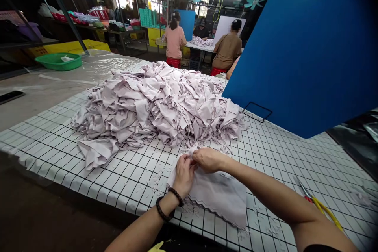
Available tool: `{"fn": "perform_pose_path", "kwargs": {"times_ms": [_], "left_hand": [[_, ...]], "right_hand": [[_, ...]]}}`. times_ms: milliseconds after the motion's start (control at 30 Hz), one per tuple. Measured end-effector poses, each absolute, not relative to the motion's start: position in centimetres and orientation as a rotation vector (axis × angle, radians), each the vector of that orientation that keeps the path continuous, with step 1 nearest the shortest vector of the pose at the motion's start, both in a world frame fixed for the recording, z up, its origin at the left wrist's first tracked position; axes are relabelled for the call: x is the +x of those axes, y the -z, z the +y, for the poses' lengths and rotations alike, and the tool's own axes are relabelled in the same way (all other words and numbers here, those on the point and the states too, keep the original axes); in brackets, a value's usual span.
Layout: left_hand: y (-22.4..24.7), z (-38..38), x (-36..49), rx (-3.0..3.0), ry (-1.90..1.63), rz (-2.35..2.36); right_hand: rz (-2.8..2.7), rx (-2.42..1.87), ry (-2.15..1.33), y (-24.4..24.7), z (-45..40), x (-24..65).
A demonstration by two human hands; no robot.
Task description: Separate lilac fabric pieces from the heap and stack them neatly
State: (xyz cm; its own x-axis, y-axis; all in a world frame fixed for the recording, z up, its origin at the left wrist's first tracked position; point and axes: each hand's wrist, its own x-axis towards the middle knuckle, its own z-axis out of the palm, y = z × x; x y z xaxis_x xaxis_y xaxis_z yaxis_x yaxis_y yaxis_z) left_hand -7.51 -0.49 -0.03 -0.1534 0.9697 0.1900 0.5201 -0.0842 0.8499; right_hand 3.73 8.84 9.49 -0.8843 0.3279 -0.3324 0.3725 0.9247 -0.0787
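Observation:
A pale lilac cloth piece (220,199) with a wavy lower edge lies near the front of the checked table. My left hand (184,175), with two dark bracelets on its wrist, pinches the cloth's upper left corner. Right beside it, my right hand (208,159) has its fingers closed on the same corner. The fingertips almost meet, and the exact spot they grip is partly hidden. Small cloth scraps (156,179) are scattered around the piece. Behind the hands rises a large heap of matching pale cloth (159,104).
Scissors (317,202) with red and yellow handles lie at the right. A large blue board (304,59) stands at the back right beside a black wire stand (256,112). Left are a green basket (59,61) and a phone (11,97). Several people sit at a far table.

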Motion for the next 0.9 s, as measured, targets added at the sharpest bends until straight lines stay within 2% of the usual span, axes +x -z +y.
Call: {"fn": "perform_pose_path", "kwargs": {"times_ms": [133,233,333,500,567,633,800,900], "left_hand": [[0.1,-0.5,-7.5,1.621,-1.214,1.696],[0.1,-0.5,-7.6,1.615,-1.184,1.72],[0.0,-0.6,-7.6,1.629,-1.161,1.732],[0.1,-0.8,-7.4,1.699,-1.144,1.74],[0.1,-0.9,-7.3,1.741,-1.124,1.75],[0.1,-1.0,-7.2,1.783,-1.103,1.763],[-0.2,-1.1,-7.1,1.816,-1.073,1.777],[-0.4,-1.1,-7.1,1.817,-1.074,1.785]], "right_hand": [[2.653,0.459,0.056,-9.6,8.2,2.8],[2.601,0.455,0.074,-9.6,8.6,2.9],[2.678,0.532,0.247,-10.0,10.1,3.8],[2.786,0.796,0.74,-11.6,13.7,6.6],[2.763,0.886,0.795,-12.1,14.7,7.6],[2.729,0.942,0.693,-12.2,15.2,8.3],[2.584,1.14,0.094,-11.3,15.5,9.2],[2.46,1.254,0.002,-10.5,15.3,9.4]]}}
